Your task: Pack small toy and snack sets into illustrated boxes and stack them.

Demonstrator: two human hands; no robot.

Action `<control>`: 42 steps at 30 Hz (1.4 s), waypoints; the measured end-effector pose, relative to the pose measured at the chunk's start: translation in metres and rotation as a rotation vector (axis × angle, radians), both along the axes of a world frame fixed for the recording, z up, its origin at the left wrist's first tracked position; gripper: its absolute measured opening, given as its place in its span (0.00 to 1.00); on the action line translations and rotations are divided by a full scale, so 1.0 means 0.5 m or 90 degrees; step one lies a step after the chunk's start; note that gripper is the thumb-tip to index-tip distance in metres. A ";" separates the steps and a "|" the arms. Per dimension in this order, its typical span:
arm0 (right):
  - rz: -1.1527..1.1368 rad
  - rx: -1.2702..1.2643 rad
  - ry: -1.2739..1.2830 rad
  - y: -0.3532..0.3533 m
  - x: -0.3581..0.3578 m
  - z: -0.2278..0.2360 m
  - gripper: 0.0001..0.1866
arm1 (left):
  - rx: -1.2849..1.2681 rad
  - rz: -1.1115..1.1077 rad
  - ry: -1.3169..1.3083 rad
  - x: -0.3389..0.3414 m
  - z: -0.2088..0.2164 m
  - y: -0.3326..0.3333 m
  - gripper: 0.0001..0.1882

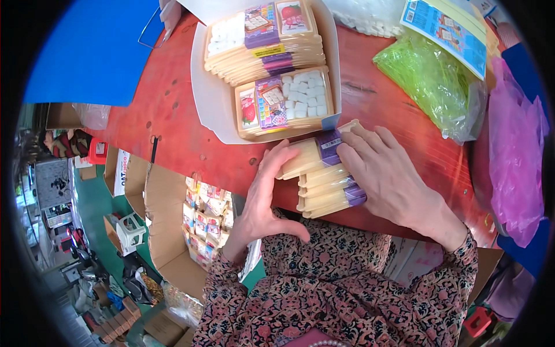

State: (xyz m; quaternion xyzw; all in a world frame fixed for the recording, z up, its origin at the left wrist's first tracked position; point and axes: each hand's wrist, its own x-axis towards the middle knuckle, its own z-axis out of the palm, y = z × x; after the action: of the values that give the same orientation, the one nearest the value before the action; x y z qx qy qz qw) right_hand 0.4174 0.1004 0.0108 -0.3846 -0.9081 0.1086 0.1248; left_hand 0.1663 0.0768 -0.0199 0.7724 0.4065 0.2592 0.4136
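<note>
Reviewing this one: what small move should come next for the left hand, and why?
Probably closing the left hand inward to even up the cream packs: the one nearest the white box juts left past the others, the thumb stands apart, and the right hand covers their other end.

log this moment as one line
right hand: on tray stack | left hand: spread, at stack's left end | white box: holds packed trays | red table: green bag at right

The trays [324,191] look glossy plastic, the white box [215,110] smooth matt card.
</note>
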 end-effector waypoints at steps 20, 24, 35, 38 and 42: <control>-0.021 -0.079 0.093 0.004 0.031 0.033 0.46 | 0.141 0.195 -0.183 0.121 -0.068 -0.025 0.45; -0.146 -0.258 0.417 0.007 0.090 -0.027 0.65 | 0.159 0.180 -0.168 0.126 -0.063 -0.012 0.43; -0.398 -0.571 0.855 -0.050 0.025 -0.088 0.47 | 0.014 0.115 -0.304 0.149 -0.053 -0.025 0.48; -0.398 -0.518 0.834 -0.058 0.022 -0.093 0.44 | 0.041 0.109 -0.253 0.142 -0.060 -0.026 0.48; -0.453 -0.515 0.890 -0.079 0.004 -0.076 0.38 | 0.182 0.127 -0.130 0.140 -0.035 -0.033 0.47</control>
State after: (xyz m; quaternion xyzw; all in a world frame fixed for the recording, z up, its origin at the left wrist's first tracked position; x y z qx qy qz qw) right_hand 0.4194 0.0609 -0.0272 -0.5045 -0.3422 0.5871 0.5326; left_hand 0.2364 0.0601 -0.0372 0.7485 0.3963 0.4311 0.3112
